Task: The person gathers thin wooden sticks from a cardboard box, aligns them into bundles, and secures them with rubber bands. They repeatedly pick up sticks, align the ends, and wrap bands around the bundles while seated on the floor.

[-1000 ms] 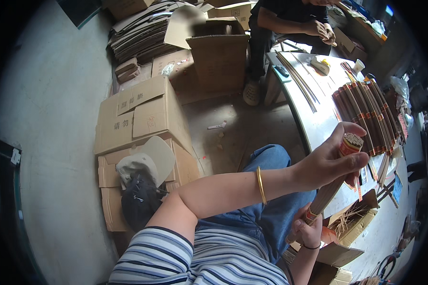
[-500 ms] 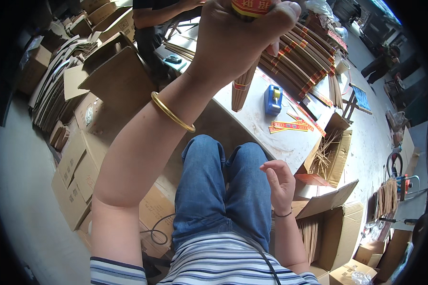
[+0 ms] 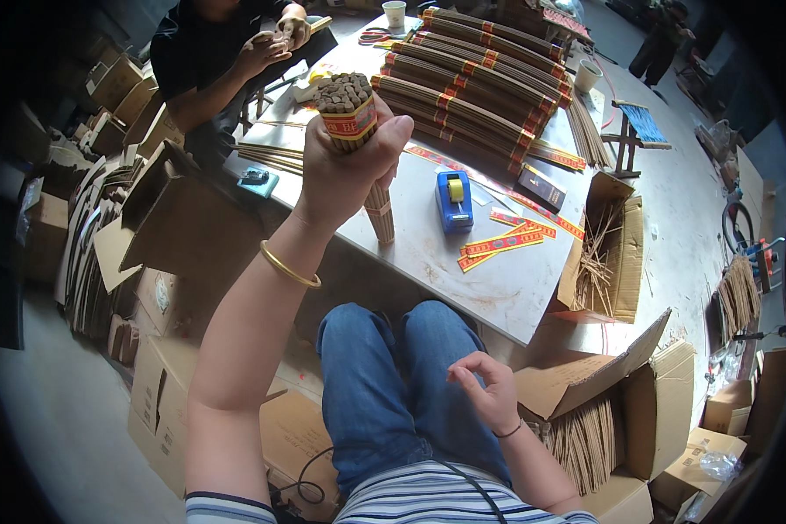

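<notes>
Left hand [image 3: 345, 170]: raised on a lifted forearm, clenched around an upright stick bundle [image 3: 358, 144], its lower end on the table [image 3: 489, 293]. Right hand [image 3: 489, 393]: empty, fingers loosely curled, over the right thigh.

A thick bundle of brown sticks [image 3: 358, 144], bound near the top by a red-and-yellow paper band, stands upright, its lower end on the desk [image 3: 428, 253].

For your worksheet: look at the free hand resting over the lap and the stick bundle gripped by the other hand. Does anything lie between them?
Nothing visible blocks the way. The right hand hovers empty over the jeans; the bundle of sticks in the left hand stands raised at the table edge, open air between.
</notes>
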`<state>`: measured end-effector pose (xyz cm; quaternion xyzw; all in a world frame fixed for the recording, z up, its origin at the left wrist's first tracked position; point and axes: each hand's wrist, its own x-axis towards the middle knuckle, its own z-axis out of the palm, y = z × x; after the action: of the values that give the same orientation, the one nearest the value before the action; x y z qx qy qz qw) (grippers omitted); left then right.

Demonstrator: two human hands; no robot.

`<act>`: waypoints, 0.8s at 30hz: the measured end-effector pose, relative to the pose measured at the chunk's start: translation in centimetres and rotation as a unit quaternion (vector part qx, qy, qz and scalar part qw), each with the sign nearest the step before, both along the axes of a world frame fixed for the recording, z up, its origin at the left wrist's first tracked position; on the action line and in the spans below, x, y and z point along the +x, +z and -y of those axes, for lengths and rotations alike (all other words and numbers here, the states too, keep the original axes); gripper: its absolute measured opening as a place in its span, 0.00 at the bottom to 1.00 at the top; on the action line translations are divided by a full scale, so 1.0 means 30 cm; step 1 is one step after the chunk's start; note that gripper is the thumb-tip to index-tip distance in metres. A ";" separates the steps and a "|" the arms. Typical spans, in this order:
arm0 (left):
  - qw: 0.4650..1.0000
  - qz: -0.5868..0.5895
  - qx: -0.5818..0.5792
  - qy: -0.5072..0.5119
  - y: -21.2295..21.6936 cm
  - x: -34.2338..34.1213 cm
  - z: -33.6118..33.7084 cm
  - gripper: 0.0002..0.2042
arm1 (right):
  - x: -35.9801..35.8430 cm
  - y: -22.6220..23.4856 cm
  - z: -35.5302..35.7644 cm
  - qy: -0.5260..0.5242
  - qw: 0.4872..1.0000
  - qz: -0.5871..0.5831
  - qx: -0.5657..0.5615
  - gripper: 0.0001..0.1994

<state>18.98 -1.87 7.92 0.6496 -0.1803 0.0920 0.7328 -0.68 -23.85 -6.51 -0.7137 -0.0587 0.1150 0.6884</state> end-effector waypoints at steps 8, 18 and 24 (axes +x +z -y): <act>0.985 0.027 -0.164 -0.037 0.146 -0.106 -0.001 0.11 | 0.103 0.144 -0.020 -0.040 0.969 0.225 -0.093 0.11; 0.843 -0.157 -0.484 -0.176 0.070 -0.360 -0.119 0.12 | 0.030 0.318 0.028 0.345 0.922 -0.173 -0.024 0.34; 0.760 -0.164 -0.627 -0.049 -0.090 -0.482 -0.269 0.15 | -0.031 0.213 0.174 0.141 0.925 -0.088 0.341 0.37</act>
<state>4.51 6.19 5.23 0.0403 0.0091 0.0403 0.9983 -1.61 -29.07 -0.12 -0.4073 -0.1337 0.2466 0.8692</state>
